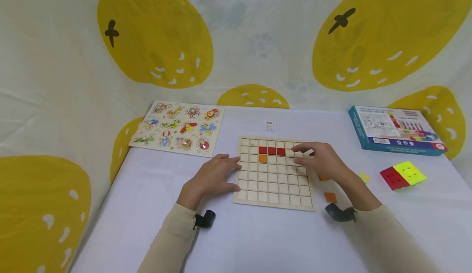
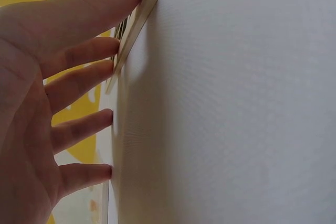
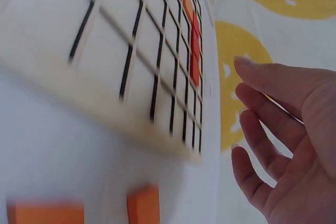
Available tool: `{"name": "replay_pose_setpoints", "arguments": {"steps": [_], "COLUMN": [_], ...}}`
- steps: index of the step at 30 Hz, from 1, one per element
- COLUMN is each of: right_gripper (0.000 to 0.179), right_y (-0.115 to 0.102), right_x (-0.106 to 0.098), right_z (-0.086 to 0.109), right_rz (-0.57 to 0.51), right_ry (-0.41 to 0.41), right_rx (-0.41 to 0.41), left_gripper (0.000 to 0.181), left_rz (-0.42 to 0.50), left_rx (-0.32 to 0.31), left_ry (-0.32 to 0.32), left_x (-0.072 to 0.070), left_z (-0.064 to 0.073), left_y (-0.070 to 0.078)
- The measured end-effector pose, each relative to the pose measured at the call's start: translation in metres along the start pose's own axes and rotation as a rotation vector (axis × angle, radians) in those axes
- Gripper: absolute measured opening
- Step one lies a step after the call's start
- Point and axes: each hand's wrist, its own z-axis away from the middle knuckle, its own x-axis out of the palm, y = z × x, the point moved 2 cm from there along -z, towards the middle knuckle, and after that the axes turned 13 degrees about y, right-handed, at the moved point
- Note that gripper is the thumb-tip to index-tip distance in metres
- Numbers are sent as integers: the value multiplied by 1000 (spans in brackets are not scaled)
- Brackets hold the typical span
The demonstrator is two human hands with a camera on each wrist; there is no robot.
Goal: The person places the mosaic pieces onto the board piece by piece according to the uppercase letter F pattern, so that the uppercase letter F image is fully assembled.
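A wooden grid board (image 1: 274, 206) lies on the white table. Three red tiles (image 1: 271, 150) stand in a row in its upper part, with one orange tile (image 1: 262, 158) below the leftmost. My left hand (image 1: 215, 174) is at the board's left edge, its thumb and some fingertips against the rim in the left wrist view, fingers spread. Over the upper right of the board hovers my right hand (image 1: 324, 158), fingers loosely bent. In the right wrist view nothing shows between the right thumb (image 3: 273, 77) and fingers.
Loose orange tiles (image 1: 330, 197) and a yellow tile (image 1: 364, 178) lie right of the board, partly behind the right arm. Farther right are a puzzle cube (image 1: 403, 175) and a toy box (image 1: 400, 131). An insect puzzle board (image 1: 178, 127) lies back left, a small card (image 1: 269, 125) behind the grid.
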Motion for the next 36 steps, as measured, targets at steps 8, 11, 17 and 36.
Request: {"name": "replay_pose_setpoints", "arguments": {"steps": [8,11,17,36], "right_gripper": [47,48,47,33], "right_y": [41,53,68,78], "right_x": [-30,-33,-28,-19], "right_z": [23,29,40,43], "right_rz": [63,49,53,75], "right_ry": [-49,-54,-51,1], "right_rx": [99,87,32,7], "left_gripper": [62,62,61,62], "left_rz": [-5,0,18,3], "left_rx": [-1,-6,-1,6], "left_ry": [5,10,15,11], "left_x": [-1,-2,-2,0], "left_z": [1,2,2,1], "left_y": [0,0,0,0]}}
